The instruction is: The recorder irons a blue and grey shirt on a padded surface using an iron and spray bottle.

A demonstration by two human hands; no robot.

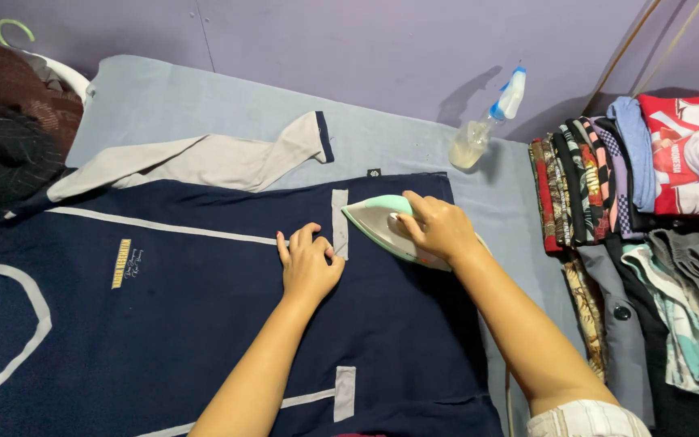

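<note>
Here, the right hand [440,228] is closed around the handle of a mint-green iron [382,226], fingers wrapped over the top so the handle itself is hidden; the iron's pointed nose faces left and its soleplate sits flat on a navy shirt [204,324] near the hem. The left hand [309,263] lies open and flat, holding nothing, its fingertips pressing the cloth just beside a small grey patch [339,222] that lies between the hand and the iron's nose. The shirt is spread across a pale blue padded sheet [163,97], with one grey sleeve [204,158] folded over above it. To do this pass well, it seems wise to keep the flat hand pulling the fabric taut while staying clear of the hot nose, and to glide the iron steadily, not letting it rest. Beyond, a spray bottle [483,129] stands by the purple wall, and folded clothes [600,186] are stacked to the right.
</note>
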